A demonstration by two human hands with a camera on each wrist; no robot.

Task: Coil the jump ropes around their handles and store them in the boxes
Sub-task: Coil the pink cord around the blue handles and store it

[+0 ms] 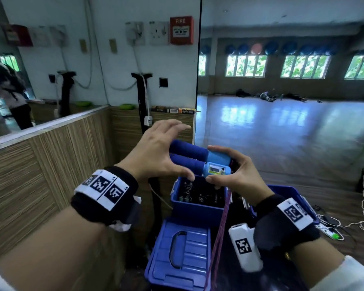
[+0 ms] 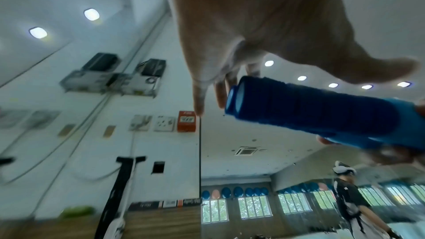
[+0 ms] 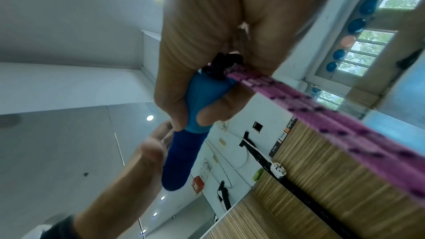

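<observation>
The 2 blue jump rope handles [image 1: 194,159] are lying side by side, held up just above the open blue box [image 1: 194,206], and the pink rope [image 1: 220,234] hangs straight down from the hand's side of them, not wrapped yet as far as I can see. The right hand [image 1: 234,175] has its fingers and thumb curled round the light-blue ends near the little counter display, so that hand is the anchor. The left hand [image 1: 156,153] is spread wide, thumb under the foam grips and fingers arched over the far side, apparently not clamped on anything; the left wrist view shows its fingers [image 2: 202,97] just past the butt end of the handles. If I were doing this wind, I'd keep the right hand's hold tight so the 2 handles stay flush, let the left hand grab the rope close below the right hand, and lay turns snug and side by side along the dark foam, not piled up. Keep a bit of tension, since slack rope will probably slip off the end. The box under the hands already holds dark coiled stuff, and its lid [image 1: 180,253] sits nearer the body.
</observation>
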